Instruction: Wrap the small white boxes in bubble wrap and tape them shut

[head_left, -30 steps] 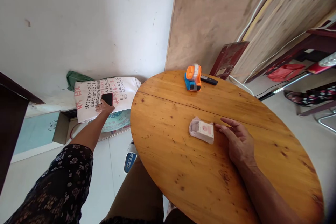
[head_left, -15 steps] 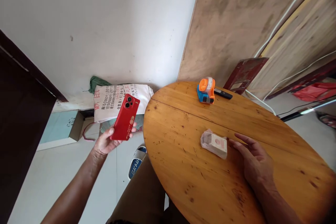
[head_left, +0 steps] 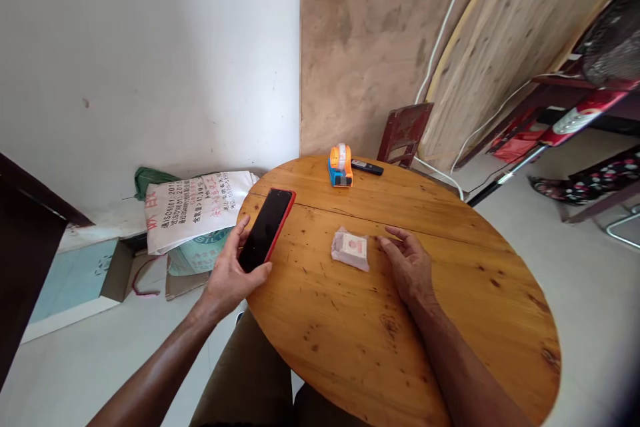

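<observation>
My left hand (head_left: 230, 275) grips a phone in a red case (head_left: 266, 228), dark screen up, over the left edge of the round wooden table (head_left: 380, 340). On the tabletop rests my right hand (head_left: 409, 263), fingers loosely spread, holding nothing. Just left of its fingertips lies a small packet in clear wrap (head_left: 351, 249). An orange and blue tape dispenser (head_left: 340, 165) stands at the table's far edge, with a black remote-like object (head_left: 367, 167) beside it.
Printed white sacks (head_left: 193, 203) and a green bag lie on the floor by the wall on the left. A dark red chair (head_left: 404, 132) stands behind the table, with wooden boards and white cables leaning behind it. A dark furniture edge is at far left.
My left hand brought the phone from down by the sacks up to the table edge and turned it from back up to screen up. My right hand stayed by the packet.
</observation>
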Available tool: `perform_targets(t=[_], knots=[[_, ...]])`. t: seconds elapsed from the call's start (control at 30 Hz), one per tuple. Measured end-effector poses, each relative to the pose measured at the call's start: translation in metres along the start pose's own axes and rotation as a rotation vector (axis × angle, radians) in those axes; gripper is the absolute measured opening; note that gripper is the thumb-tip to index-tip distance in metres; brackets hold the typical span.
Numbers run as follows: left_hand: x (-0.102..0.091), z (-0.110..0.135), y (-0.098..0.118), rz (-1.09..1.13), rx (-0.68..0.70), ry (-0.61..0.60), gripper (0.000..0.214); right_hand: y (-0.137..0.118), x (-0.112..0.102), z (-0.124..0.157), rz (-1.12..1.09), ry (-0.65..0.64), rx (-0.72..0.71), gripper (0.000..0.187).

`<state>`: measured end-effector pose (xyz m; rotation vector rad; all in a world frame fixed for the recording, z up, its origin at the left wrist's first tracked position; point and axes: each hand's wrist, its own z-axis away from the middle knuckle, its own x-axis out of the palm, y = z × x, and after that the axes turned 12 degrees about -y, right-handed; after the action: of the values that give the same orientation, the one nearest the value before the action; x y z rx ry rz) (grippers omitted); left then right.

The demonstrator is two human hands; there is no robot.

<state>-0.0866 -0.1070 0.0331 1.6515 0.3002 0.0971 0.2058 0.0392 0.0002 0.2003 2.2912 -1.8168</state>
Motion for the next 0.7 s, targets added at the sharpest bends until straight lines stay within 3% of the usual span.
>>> perform_targets(t=[0.1, 0.17, 0.2, 0.3, 0.4, 0.57, 0.7], knots=[[0.02, 0.008, -0.006, -0.012, 0.031, 0.033, 0.096, -0.023, -0.001, 0.007, 0.183, 0.113, -0.236, 0.024], [0.032, 0.014, -0.006, -0.029, 0.048, 0.057, 0.095, -0.048, 0.003, 0.021, 0.178, 0.14, -0.303, 0.02], [0.037, 0.016, -0.005, -0.04, 0.058, 0.074, 0.094, -0.061, 0.008, 0.03, 0.114, 0.074, -0.272, 0.02], [0.055, 0.021, 0.0, -0.068, 0.074, 0.129, 0.093, -0.095, 0.031, 0.059, -0.049, -0.44, -0.099, 0.027], [0.072, 0.023, 0.005, -0.109, 0.074, 0.168, 0.093, -0.108, 0.058, 0.075, -0.123, -0.683, -0.052, 0.036], [0.08, 0.028, 0.007, -0.13, 0.082, 0.138, 0.086, -0.099, 0.077, 0.068, -0.296, -0.715, -0.099, 0.031], [0.065, 0.025, 0.002, 0.217, -0.004, 0.073, 0.09, -0.093, 0.07, 0.058, -0.35, -0.758, -0.039, 0.03]])
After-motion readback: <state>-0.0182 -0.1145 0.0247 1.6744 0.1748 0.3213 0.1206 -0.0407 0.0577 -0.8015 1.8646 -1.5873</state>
